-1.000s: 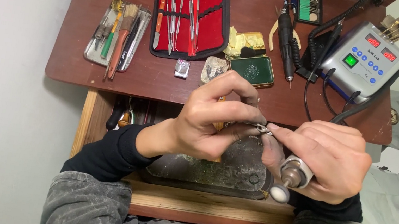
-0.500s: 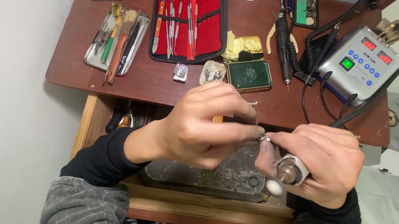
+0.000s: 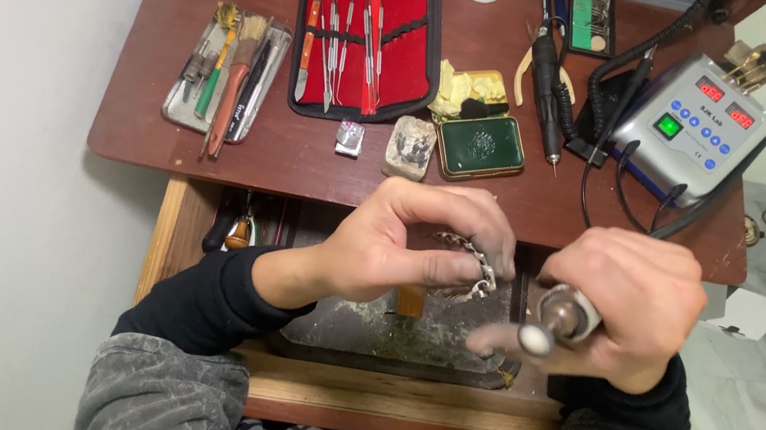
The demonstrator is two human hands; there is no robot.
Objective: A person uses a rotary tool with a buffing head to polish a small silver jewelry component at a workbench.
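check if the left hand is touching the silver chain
Touching. The head view shows the left hand pinching the silver chain between thumb and fingertips.

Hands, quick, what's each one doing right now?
Left hand: closed, pinching a silver chain.
Right hand: closed around a rotary handpiece.

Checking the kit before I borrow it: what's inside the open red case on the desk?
The red case holds a row of slim metal hand tools strapped upright against its lining. Their exact tips are too small to tell.
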